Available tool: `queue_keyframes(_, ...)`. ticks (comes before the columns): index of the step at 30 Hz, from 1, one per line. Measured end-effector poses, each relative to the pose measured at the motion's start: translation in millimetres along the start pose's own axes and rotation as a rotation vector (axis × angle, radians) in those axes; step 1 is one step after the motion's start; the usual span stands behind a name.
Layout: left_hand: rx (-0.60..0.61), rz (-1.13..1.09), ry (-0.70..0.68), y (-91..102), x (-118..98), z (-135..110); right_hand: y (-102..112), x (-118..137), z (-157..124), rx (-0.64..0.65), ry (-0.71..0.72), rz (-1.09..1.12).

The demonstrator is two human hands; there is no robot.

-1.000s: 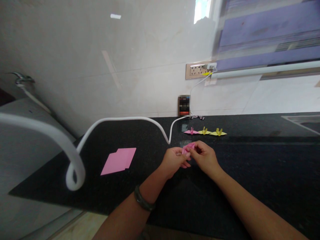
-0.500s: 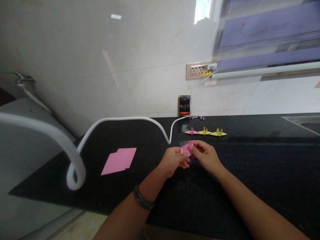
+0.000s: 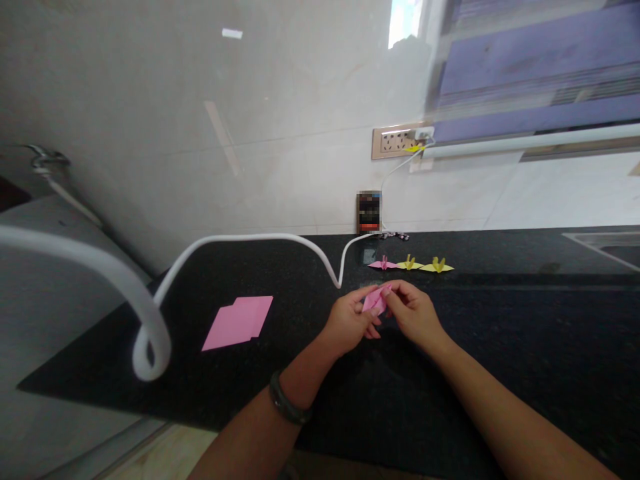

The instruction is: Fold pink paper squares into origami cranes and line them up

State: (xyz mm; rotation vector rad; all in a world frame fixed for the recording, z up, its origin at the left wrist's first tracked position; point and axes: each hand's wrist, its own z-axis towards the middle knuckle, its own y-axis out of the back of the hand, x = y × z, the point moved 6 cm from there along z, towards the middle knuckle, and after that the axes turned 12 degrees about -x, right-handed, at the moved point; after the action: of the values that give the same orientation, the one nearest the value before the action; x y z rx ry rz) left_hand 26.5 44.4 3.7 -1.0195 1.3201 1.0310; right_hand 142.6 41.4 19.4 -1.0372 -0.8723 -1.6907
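Folded pink paper piece (image 3: 375,303): matt, creased.
Flat pink paper sheets (image 3: 237,321): matt, smooth.
Black speckled stone-look worktop (image 3: 525,320): polished, glossy.
Pale tiled wall (image 3: 300,133): glossy, reflective.
Curved white plastic-looking tube (image 3: 159,340): smooth.

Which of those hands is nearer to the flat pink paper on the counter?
The left. The left hand is right of the flat pink paper, not touching it; the right hand is farther right, beyond the left one.
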Motion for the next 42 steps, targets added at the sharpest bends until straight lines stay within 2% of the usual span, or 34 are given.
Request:
queue_keyframes(12,-0.010,0.024,-0.012,0.5,2,1,5,-1,1,-0.047,-0.018,-0.007)
queue_keyframes(22,0.007,0.080,-0.143,0.3,3,-1,1,-6,3,-0.014,-0.122,0.179)
queue_keyframes(27,-0.012,0.123,-0.173,1.2,3,-1,1,-6,3,-0.010,-0.122,0.203)
queue_keyframes(34,-0.058,0.210,-0.211,1.9,-6,-5,1,-5,2,-0.002,-0.130,0.180)
queue_keyframes(42,-0.057,0.379,-0.335,1.9,-16,-10,-4,-7,2,-0.003,-0.167,0.210)
